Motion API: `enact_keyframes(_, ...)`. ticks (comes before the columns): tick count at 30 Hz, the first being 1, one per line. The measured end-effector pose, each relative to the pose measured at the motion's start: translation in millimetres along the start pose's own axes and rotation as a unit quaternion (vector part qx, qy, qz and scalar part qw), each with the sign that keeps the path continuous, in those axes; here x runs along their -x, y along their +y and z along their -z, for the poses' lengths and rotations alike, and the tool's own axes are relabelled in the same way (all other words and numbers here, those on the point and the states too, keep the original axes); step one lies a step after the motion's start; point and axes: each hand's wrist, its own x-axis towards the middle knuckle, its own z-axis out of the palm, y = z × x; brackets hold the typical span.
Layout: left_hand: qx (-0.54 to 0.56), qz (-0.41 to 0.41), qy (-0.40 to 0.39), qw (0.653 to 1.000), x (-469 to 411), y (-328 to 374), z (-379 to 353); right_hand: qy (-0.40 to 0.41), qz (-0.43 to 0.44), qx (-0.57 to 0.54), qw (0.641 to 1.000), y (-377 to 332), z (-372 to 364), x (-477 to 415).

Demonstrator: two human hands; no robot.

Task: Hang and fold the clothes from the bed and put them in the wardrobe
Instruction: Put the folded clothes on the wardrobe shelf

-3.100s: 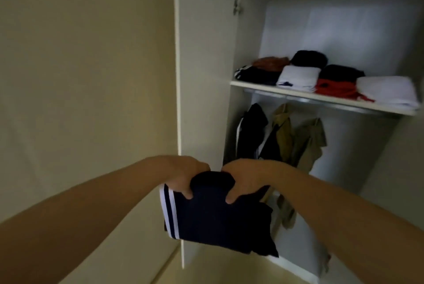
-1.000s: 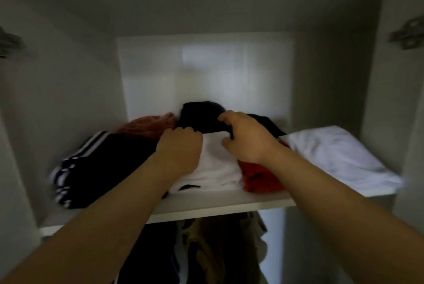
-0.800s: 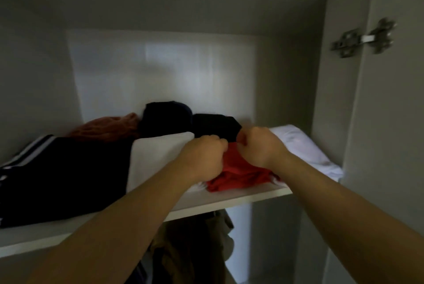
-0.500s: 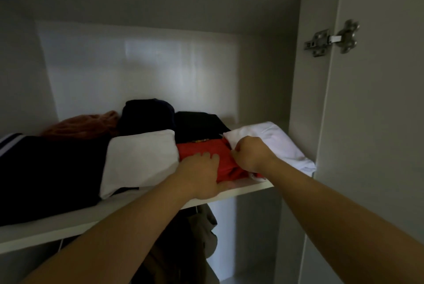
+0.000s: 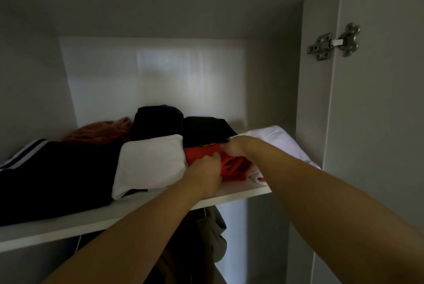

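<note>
Folded clothes lie in a row on the white wardrobe shelf (image 5: 229, 197). The navy garment with white stripes (image 5: 52, 178) lies at the left end. Beside it are a white folded piece (image 5: 149, 164), a red garment (image 5: 199, 154) under a black one (image 5: 206, 129), and a white piece (image 5: 282, 143) at the right. My left hand (image 5: 204, 173) rests on the front of the red garment, fingers curled against it. My right hand (image 5: 236, 146) pinches the red garment's top right edge.
An orange-brown garment (image 5: 98, 132) and a dark rolled piece (image 5: 158, 118) lie at the back of the shelf. Olive clothes (image 5: 211, 233) hang below the shelf. The open door with its metal hinge (image 5: 335, 42) stands at the right.
The navy striped garment left my hands and now lies on the shelf's left end. Both hands moved right along the shelf to the red garment.
</note>
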Motion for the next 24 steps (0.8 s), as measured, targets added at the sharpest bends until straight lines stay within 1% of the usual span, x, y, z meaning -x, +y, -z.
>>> enact_keyframes(7, 0.036, 0.033, 0.017, 0.999, 1, 3, -2, -0.031, -0.001, 0.070, 0.997, -15, -15, 3)
enact_keyframes(9, 0.049, 0.036, 0.018, 0.998, 2, 3, -3, -0.031, -0.001, 0.045, 0.998, -16, -18, -1)
enact_keyframes(12, 0.076, 0.048, 0.026, 0.996, 3, 2, -5, 0.000, -0.001, -0.029, 1.000, -10, -11, -10)
enact_keyframes(14, 0.100, 0.060, 0.031, 0.993, 4, 2, -7, -0.021, 0.009, -0.072, 0.997, -6, -7, -15)
enact_keyframes(16, 0.141, 0.067, 0.019, 0.988, 4, 1, -10, -0.036, 0.019, -0.099, 0.994, -1, -5, -17)
enact_keyframes(19, 0.228, 0.082, -0.033, 0.970, 2, 1, -11, -0.049, 0.044, -0.098, 0.993, 3, -6, -16)
enact_keyframes(20, 0.254, 0.091, -0.034, 0.962, 1, 1, -9, -0.051, 0.054, -0.104, 0.992, 3, -4, -13)
enact_keyframes(22, 0.322, 0.113, 0.000, 0.940, -1, 4, 2, -0.045, 0.087, -0.125, 0.987, -2, 4, -10)
enact_keyframes(23, 0.368, 0.129, 0.027, 0.921, -2, 7, 9, -0.042, 0.109, -0.140, 0.983, -6, 11, -7)
enact_keyframes(24, 0.423, 0.148, 0.059, 0.892, -3, 10, 16, -0.035, 0.135, -0.162, 0.977, -11, 19, -3)
